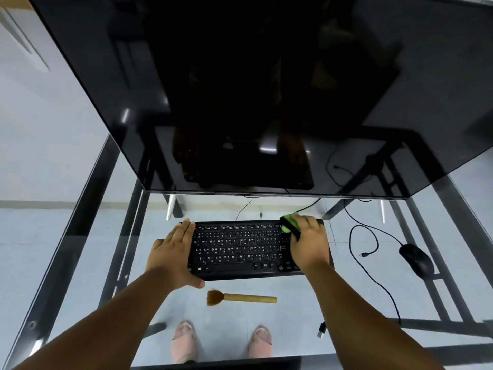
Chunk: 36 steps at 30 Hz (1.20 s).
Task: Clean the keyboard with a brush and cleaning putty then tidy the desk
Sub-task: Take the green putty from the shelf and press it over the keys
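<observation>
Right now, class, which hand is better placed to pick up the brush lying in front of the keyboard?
Left. The left hand rests flat beside the brush, holding nothing; the right hand grips green cleaning putty.

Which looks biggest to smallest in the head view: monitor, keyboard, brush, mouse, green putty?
1. monitor, though it sits nearest the camera
2. keyboard
3. brush
4. mouse; shorter than the brush but bulkier, so close
5. green putty, partly hidden under the right hand
</observation>
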Each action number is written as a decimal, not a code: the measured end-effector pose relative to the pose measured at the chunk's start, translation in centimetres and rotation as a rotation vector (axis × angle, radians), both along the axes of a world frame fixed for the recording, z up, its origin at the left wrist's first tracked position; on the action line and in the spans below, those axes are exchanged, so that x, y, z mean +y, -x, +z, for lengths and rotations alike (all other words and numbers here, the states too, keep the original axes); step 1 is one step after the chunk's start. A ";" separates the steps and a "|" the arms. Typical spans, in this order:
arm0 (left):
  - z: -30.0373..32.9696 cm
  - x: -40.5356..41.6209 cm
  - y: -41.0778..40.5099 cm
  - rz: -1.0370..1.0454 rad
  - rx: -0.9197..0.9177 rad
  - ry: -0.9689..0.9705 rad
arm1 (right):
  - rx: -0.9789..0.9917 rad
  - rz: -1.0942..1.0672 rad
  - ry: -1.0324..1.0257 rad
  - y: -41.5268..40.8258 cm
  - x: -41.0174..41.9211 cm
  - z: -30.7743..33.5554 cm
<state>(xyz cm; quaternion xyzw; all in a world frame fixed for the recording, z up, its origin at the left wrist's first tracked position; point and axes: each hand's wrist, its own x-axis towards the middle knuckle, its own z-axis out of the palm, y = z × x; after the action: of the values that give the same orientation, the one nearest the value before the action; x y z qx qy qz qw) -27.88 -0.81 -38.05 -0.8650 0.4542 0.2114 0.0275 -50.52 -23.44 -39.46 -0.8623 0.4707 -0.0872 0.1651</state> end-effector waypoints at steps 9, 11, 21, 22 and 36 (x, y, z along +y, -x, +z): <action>-0.1 -1.7 2.6 0.136 -0.012 0.069 | -0.016 -0.223 -0.008 3.2 -1.9 -0.1; -0.5 -2.2 3.6 0.118 -0.013 0.103 | 0.002 -0.189 -0.009 2.5 -1.4 0.0; -1.2 -4.1 6.8 0.034 -0.005 0.092 | 0.013 -0.111 -0.043 4.3 -1.5 0.2; -1.2 -4.0 6.9 0.041 -0.011 0.091 | 0.003 -0.136 -0.045 4.4 -1.6 0.2; -1.1 -4.6 8.0 0.145 -0.023 0.198 | -0.145 0.132 -0.309 8.7 -1.6 0.4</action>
<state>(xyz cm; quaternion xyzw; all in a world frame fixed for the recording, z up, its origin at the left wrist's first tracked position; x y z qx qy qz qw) -35.91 -5.46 -39.14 -0.8964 0.4089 0.1570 -0.0679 -59.24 -25.08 -39.04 -0.8472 0.4076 -0.0651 0.3344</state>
